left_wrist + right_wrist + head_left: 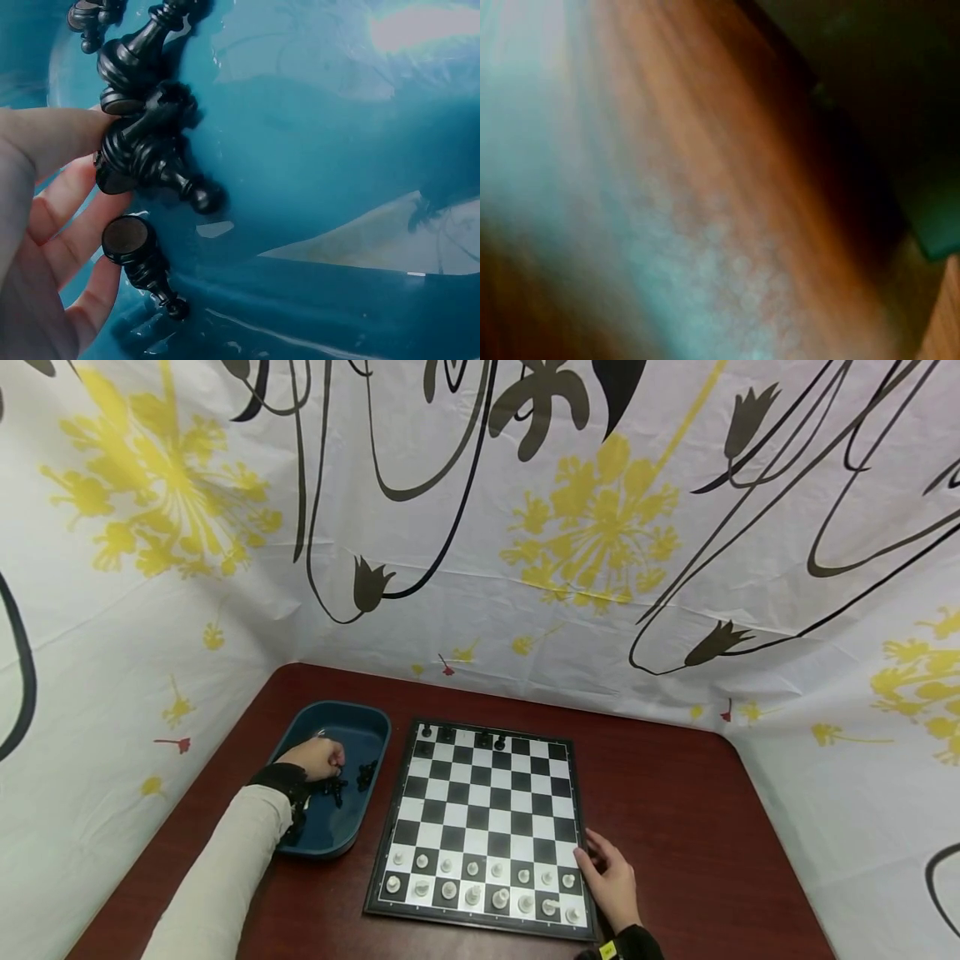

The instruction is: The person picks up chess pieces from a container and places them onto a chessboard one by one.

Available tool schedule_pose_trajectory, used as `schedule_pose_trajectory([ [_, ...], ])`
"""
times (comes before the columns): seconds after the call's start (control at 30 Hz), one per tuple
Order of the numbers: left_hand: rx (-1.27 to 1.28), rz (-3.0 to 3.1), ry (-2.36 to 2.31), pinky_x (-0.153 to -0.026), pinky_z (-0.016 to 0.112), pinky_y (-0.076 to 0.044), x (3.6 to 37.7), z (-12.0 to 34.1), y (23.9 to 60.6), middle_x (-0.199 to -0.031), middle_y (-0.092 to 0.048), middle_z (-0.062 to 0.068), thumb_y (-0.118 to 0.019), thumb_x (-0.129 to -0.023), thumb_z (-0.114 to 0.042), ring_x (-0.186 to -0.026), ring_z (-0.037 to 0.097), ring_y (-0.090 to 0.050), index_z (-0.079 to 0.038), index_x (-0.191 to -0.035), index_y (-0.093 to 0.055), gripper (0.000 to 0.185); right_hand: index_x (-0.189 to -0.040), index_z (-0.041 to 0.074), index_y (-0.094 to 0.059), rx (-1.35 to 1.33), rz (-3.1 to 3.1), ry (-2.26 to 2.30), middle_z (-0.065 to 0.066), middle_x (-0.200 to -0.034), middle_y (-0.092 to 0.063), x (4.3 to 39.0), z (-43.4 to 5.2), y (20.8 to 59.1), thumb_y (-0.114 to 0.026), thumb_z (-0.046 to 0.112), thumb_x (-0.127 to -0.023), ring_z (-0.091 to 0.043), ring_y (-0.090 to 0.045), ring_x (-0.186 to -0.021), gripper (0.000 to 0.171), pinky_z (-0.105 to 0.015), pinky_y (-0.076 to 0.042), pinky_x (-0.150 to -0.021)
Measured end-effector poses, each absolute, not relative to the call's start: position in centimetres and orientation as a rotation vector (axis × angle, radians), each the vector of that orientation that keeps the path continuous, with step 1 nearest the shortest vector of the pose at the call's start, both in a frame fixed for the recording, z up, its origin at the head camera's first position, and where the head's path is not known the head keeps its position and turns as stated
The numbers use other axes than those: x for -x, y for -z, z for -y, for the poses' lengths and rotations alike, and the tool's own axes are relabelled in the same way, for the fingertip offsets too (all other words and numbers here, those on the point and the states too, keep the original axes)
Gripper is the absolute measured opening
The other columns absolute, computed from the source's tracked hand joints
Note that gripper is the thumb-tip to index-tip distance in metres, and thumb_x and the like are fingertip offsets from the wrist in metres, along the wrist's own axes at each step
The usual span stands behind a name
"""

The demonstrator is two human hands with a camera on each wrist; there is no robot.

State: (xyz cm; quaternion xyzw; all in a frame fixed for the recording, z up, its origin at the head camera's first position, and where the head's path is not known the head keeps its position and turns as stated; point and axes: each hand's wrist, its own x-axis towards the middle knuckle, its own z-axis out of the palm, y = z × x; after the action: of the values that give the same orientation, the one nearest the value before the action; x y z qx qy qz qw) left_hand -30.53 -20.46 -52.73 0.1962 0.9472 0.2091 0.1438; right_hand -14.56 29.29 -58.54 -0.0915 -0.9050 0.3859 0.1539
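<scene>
My left hand (318, 758) reaches into a blue tray (352, 714) left of the chessboard. In the left wrist view, its thumb and fingers pinch a black chess piece (120, 154) among others lying on their sides. A black pawn (142, 262) lies by the lower fingers. My right hand (611, 881) rests at the right edge of the chessboard (480, 793), thumb over the border and fingers loosely bent. Small black pieces, including one black chess piece (499, 742), stand along the board's far side. White pieces (472, 895) fill the two near rows.
The board and tray sit on a dark red-brown table (667, 802) with rounded far corners. A white patterned cloth (465, 527) hangs behind and at both sides. More black pieces (366, 775) lie in the tray. The right wrist view is badly blurred.
</scene>
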Motion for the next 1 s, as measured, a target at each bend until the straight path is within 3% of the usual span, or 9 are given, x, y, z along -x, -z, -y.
schedule_pose_trajectory([
  [0.23,-0.603,-2.752,-0.587,-0.062,0.031,-0.042,30.1,20.4,51.9,-0.072,-0.054,-0.003,-0.062,-0.080,-0.007,-0.064,0.012,-0.047,-0.011,-0.078,-0.058,0.006,-0.113,0.008,-0.063,0.280,2.601,-1.104,-0.004,-0.092,-0.068,14.5,-29.4,58.6,-0.070,0.022,-0.079,-0.002,-0.051,-0.064,0.037,-0.022,-0.043,-0.059],
  [0.63,-0.627,-2.789,-0.614,-0.058,0.030,-0.042,32.0,19.2,47.5,-0.073,-0.059,0.001,-0.059,-0.084,-0.008,-0.062,0.012,-0.052,-0.006,-0.084,-0.056,0.003,-0.113,0.008,-0.062,0.299,2.611,-1.111,-0.004,-0.092,-0.068,14.5,-29.7,58.4,-0.070,0.022,-0.079,-0.003,-0.051,-0.065,0.038,-0.022,-0.043,-0.059],
  [1.0,-0.685,-2.867,-0.540,-0.070,0.037,-0.046,34.6,13.4,44.4,-0.086,-0.060,0.004,-0.063,-0.083,-0.014,-0.077,0.017,-0.055,-0.011,-0.088,-0.060,0.007,-0.113,0.008,-0.063,0.250,2.596,-1.129,-0.002,-0.090,-0.068,14.6,-29.6,58.5,-0.071,0.022,-0.078,-0.003,-0.051,-0.064,0.038,-0.022,-0.043,-0.060],
])
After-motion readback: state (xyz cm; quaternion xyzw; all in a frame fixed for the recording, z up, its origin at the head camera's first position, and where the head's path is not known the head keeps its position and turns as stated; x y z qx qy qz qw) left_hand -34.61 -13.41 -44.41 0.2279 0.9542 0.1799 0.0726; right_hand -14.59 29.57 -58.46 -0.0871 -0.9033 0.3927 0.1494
